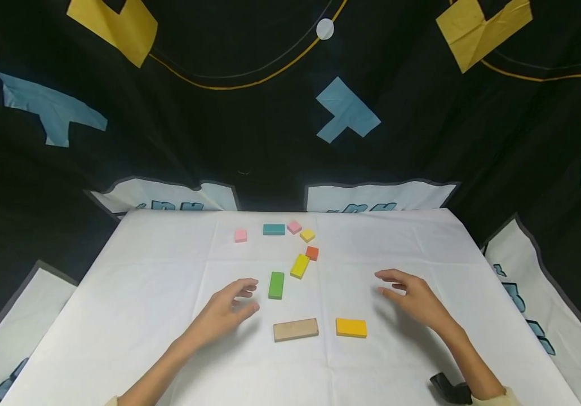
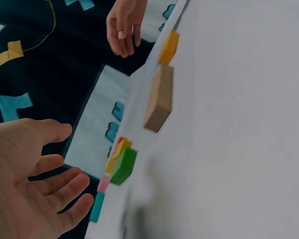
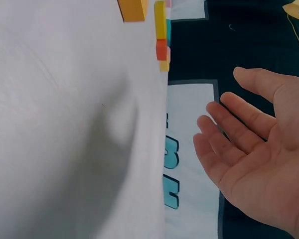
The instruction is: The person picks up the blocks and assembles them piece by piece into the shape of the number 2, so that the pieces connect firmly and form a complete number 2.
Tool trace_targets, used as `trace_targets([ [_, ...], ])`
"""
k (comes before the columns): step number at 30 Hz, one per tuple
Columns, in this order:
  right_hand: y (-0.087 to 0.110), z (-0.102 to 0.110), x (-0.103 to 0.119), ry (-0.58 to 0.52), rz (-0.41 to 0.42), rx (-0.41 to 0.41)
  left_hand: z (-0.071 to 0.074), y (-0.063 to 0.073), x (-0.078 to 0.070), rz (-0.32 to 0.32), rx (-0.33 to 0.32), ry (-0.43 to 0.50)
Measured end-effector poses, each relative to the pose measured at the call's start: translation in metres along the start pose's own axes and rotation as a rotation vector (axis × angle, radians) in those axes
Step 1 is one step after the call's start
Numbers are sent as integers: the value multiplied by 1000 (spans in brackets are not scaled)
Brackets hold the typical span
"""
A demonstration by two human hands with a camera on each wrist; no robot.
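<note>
My left hand (image 1: 224,310) hovers over the white table, left of a green block (image 1: 276,285), its fingers relaxed and holding nothing. On the right side my right hand (image 1: 414,299) is also raised above the cloth with loose fingers and nothing in them. Between the hands lie a long tan wooden block (image 1: 296,330) and an orange-yellow block (image 1: 351,327), the latter nearest the right hand. Farther back a yellow block (image 1: 299,266) touches a small orange-red block (image 1: 312,253). In the left wrist view the green block (image 2: 123,167) appears beyond the left fingertips.
Along the back are a teal block (image 1: 274,229), a pink block (image 1: 240,235), another pink block (image 1: 294,226) and a small yellow block (image 1: 307,235). A black object (image 1: 451,389) sits by the right wrist. Dark patterned fabric (image 1: 219,135) hangs behind the table.
</note>
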State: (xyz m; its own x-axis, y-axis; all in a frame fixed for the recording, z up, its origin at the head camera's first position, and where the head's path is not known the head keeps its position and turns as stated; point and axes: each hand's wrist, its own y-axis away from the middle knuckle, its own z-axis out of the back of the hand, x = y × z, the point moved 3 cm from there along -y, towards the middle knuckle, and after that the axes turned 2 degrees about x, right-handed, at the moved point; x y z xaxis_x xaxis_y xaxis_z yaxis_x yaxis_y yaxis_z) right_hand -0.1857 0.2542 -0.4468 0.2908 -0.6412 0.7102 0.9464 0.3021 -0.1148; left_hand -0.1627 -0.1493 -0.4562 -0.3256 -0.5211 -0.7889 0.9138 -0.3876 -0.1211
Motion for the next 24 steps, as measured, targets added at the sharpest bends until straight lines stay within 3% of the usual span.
trace_targets([
  [8, 5, -18, -1, -232, -57, 162, -23, 3, -3, 8, 86, 56],
  [15, 9, -34, 0, -346, -110, 325, -42, 4, -3, -14, 168, 72],
  [24, 12, -49, 0, -327, -149, 393, -57, 8, -4, 9, 194, 90],
])
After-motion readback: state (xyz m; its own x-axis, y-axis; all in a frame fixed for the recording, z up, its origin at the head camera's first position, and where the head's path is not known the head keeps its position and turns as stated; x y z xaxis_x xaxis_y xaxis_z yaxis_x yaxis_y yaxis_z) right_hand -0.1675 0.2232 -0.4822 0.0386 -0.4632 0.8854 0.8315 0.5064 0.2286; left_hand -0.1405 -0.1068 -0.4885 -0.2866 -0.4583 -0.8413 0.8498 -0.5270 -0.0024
